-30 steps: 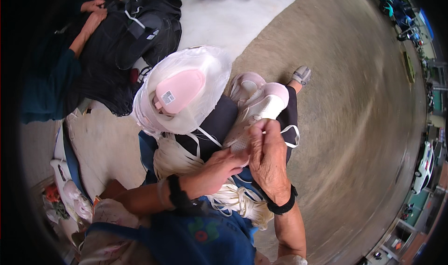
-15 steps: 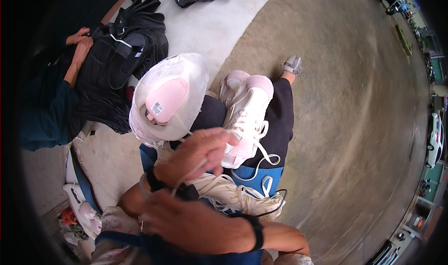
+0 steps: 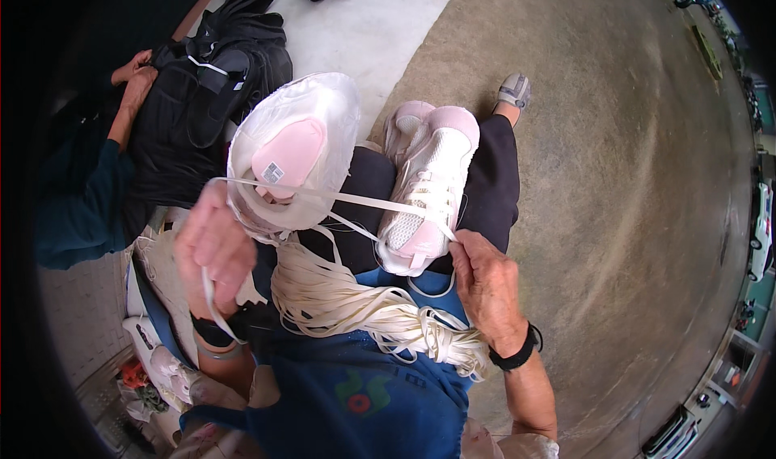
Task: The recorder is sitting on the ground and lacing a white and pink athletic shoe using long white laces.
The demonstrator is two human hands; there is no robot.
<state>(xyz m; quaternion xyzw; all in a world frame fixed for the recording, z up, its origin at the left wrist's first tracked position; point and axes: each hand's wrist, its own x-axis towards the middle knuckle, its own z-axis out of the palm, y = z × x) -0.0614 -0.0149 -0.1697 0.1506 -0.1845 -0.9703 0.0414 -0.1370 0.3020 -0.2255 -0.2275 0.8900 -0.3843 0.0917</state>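
A white shoelace is pulled taut between my hands, over a white-and-pink shoe upper on my lap. My left hand, slightly blurred, is closed on one part of the lace, with a loose end hanging below it. At the shoe's near end, my right hand pinches the lace between thumb and finger. The front of the shoe is partly laced. A second pink-and-white upper lies against its far left side. Across my apron rests a thick bundle of cream laces.
Left of my lap stands a white bag holding a pink insole-shaped piece. Beyond it, another person's hands rest on a pile of black shoe uppers. White shoe pieces lie at lower left.
My hands have moved apart, left hand to the left and right hand to the right, stretching the lace. The bundle of laces has come into fuller view.
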